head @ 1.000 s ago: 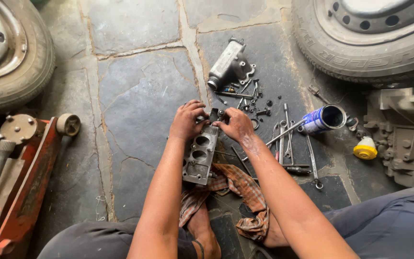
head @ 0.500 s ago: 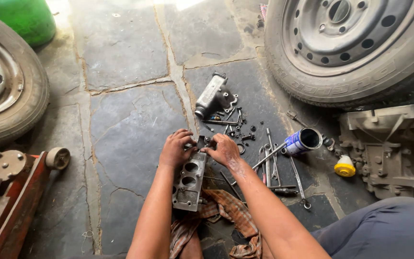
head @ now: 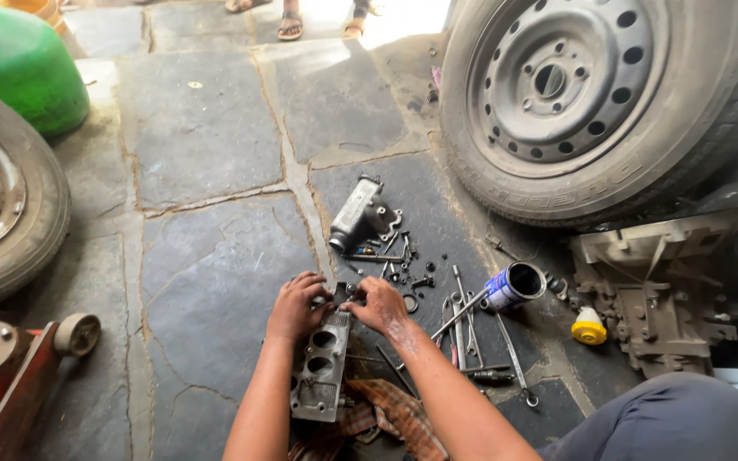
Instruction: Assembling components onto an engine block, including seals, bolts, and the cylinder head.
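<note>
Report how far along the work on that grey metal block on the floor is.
Done, by the look of it: the metal block lies stripped on a rag, with bolts and spanners spread on the stone floor. In hand: left hand and right hand both work at the block's far end. Left: a second casting and the loose bolts lie unfitted.
</note>
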